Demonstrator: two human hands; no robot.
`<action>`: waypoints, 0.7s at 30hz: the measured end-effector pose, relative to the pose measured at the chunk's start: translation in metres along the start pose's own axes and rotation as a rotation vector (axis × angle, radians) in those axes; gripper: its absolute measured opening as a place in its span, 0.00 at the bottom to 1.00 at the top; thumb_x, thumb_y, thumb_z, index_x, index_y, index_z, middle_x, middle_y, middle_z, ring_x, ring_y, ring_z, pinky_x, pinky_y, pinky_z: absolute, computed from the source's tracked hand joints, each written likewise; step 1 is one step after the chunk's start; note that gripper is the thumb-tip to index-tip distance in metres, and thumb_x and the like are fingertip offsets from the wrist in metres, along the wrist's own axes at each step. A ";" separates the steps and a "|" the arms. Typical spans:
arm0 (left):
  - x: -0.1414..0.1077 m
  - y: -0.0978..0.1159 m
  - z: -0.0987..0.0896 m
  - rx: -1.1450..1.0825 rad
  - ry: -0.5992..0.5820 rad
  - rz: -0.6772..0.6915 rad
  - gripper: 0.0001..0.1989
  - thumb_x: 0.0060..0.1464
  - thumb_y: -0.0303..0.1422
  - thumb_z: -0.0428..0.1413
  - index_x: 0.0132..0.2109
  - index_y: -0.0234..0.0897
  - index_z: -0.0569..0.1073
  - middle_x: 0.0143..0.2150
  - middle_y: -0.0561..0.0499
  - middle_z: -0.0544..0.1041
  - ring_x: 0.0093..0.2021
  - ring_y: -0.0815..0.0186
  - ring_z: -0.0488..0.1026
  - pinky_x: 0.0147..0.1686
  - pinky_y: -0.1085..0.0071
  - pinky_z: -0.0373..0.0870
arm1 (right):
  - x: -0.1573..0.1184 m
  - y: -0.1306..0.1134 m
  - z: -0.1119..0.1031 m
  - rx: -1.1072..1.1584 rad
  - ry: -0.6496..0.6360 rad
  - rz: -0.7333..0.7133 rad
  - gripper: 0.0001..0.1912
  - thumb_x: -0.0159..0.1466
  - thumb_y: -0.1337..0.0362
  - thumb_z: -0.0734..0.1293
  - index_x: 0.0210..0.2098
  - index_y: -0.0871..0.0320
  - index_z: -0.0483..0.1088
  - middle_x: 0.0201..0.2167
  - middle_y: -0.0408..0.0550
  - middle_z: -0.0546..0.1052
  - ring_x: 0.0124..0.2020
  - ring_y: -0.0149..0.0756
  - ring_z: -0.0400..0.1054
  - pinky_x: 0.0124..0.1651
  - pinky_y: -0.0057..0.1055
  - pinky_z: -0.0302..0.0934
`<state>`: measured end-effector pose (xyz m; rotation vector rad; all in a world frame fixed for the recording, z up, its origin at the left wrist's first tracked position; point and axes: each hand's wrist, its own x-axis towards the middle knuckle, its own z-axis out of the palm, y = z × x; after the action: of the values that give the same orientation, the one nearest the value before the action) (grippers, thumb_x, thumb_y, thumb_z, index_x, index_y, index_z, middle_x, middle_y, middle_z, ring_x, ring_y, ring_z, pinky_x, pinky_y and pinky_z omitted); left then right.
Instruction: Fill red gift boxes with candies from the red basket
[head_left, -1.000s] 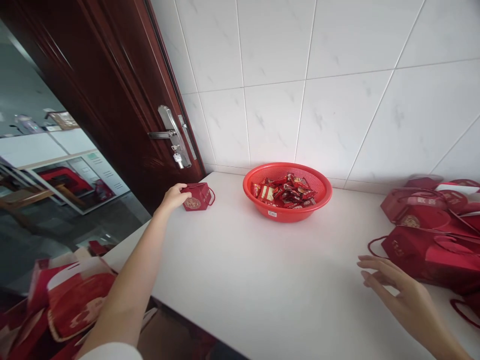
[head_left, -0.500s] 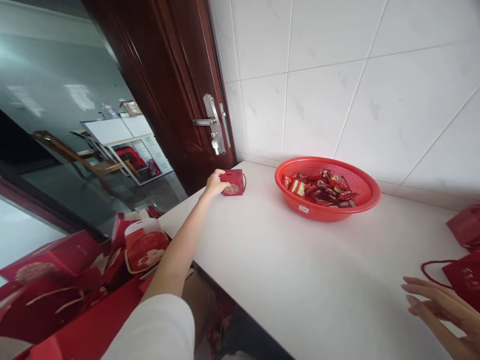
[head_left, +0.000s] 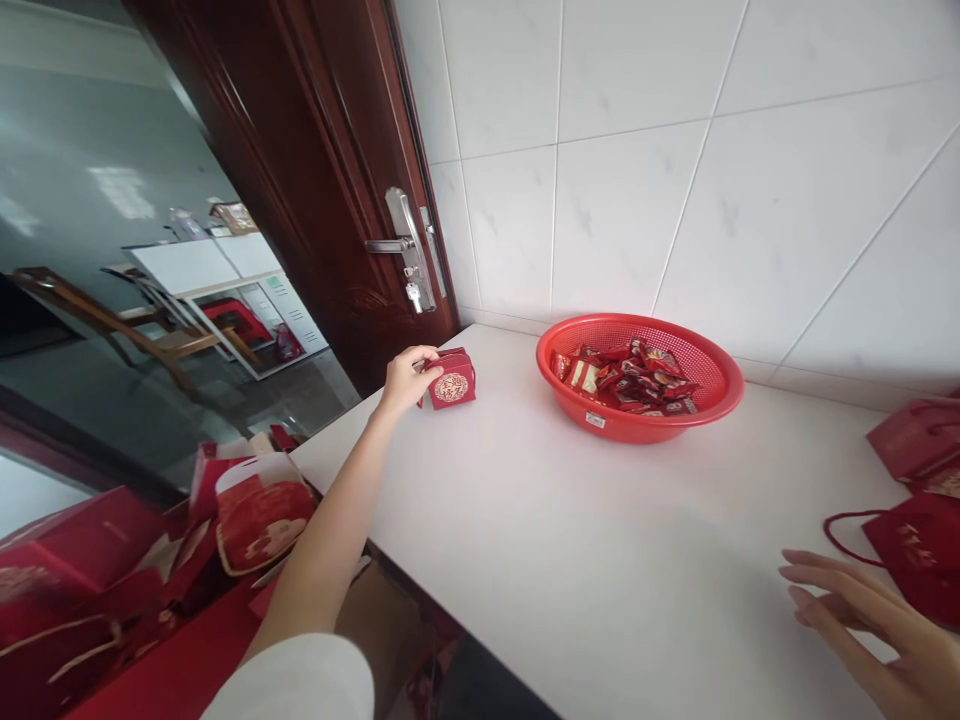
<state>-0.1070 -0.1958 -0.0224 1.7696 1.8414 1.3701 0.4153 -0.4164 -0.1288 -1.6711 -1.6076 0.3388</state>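
Note:
Near the far left corner of the white table, my left hand [head_left: 409,378] grips a small red gift box [head_left: 453,386] by its left side, fingers over the top and thumb in front. Gold round lettering shows on the box's front, and a cord handle sits at its right edge. My right hand [head_left: 862,620] hovers at the lower right with its fingers apart and nothing in it. Just beyond that hand lies a dark red pouch-like bag [head_left: 919,550] with a cord loop, partly cut off by the frame's edge.
A red plastic basket [head_left: 600,425] of wrapped sweets [head_left: 637,378] stands by the tiled wall. Another red box [head_left: 911,440] sits at the far right. Left of the white table [head_left: 570,540], red boxes and bags [head_left: 262,515] are heaped below. A dark wooden door [head_left: 322,150] stands behind.
The small box in my left hand has turned so its gold-lettered front faces me more, and it stands a little nearer. The view has shifted slightly right; my right hand remains spread.

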 end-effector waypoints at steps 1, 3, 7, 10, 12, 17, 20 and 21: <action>-0.002 0.001 -0.001 -0.045 -0.007 0.028 0.05 0.44 0.31 0.60 0.31 0.37 0.73 0.52 0.45 0.81 0.54 0.56 0.77 0.57 0.59 0.73 | 0.000 -0.002 -0.001 0.035 -0.035 0.019 0.24 0.56 0.38 0.69 0.34 0.51 0.81 0.43 0.56 0.83 0.26 0.42 0.78 0.13 0.28 0.66; -0.008 0.003 -0.003 -0.154 -0.048 0.111 0.09 0.43 0.36 0.63 0.30 0.37 0.73 0.50 0.43 0.81 0.54 0.53 0.77 0.56 0.56 0.74 | 0.000 -0.005 -0.002 0.073 -0.067 0.053 0.24 0.56 0.39 0.69 0.35 0.52 0.81 0.44 0.57 0.82 0.27 0.42 0.78 0.14 0.28 0.67; -0.023 0.015 -0.009 -0.243 -0.223 0.256 0.14 0.44 0.41 0.66 0.28 0.37 0.73 0.48 0.41 0.81 0.52 0.52 0.77 0.56 0.53 0.74 | 0.001 -0.006 -0.003 0.082 -0.146 0.072 0.23 0.57 0.41 0.70 0.38 0.52 0.82 0.46 0.57 0.81 0.30 0.44 0.79 0.17 0.28 0.69; -0.036 0.028 -0.012 -0.229 -0.295 0.296 0.13 0.47 0.41 0.66 0.28 0.37 0.74 0.48 0.41 0.81 0.51 0.53 0.78 0.56 0.53 0.74 | 0.001 -0.005 -0.004 0.080 -0.137 0.072 0.23 0.58 0.41 0.70 0.39 0.52 0.81 0.47 0.58 0.81 0.30 0.43 0.78 0.17 0.28 0.70; -0.045 0.037 -0.014 -0.217 -0.326 0.327 0.12 0.49 0.39 0.66 0.28 0.38 0.74 0.48 0.42 0.81 0.51 0.53 0.78 0.55 0.54 0.75 | 0.000 -0.006 -0.004 0.078 -0.140 0.064 0.22 0.59 0.41 0.69 0.39 0.52 0.81 0.47 0.58 0.81 0.30 0.42 0.78 0.17 0.28 0.70; -0.080 0.067 -0.014 -0.201 -0.441 0.469 0.06 0.54 0.30 0.62 0.29 0.38 0.75 0.47 0.44 0.82 0.49 0.57 0.79 0.52 0.61 0.75 | 0.000 -0.021 -0.001 0.078 -0.111 0.040 0.23 0.61 0.41 0.68 0.39 0.53 0.80 0.47 0.58 0.81 0.29 0.40 0.78 0.16 0.26 0.66; -0.108 0.088 0.000 -0.268 -0.578 0.604 0.06 0.55 0.23 0.59 0.31 0.38 0.76 0.45 0.46 0.82 0.44 0.62 0.80 0.46 0.67 0.76 | 0.000 -0.036 0.005 0.087 -0.117 0.015 0.21 0.65 0.43 0.66 0.40 0.52 0.79 0.46 0.56 0.81 0.29 0.39 0.77 0.15 0.26 0.63; -0.118 0.094 0.008 -0.305 -0.594 0.633 0.07 0.55 0.23 0.59 0.31 0.38 0.76 0.44 0.47 0.82 0.42 0.64 0.80 0.43 0.69 0.75 | 0.000 -0.042 0.007 0.091 -0.098 0.005 0.20 0.66 0.43 0.66 0.41 0.52 0.78 0.44 0.55 0.81 0.28 0.38 0.77 0.16 0.26 0.63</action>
<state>-0.0128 -0.3123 -0.0062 2.3387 0.7577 1.0330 0.3796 -0.4181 -0.1051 -1.6113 -1.6349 0.4960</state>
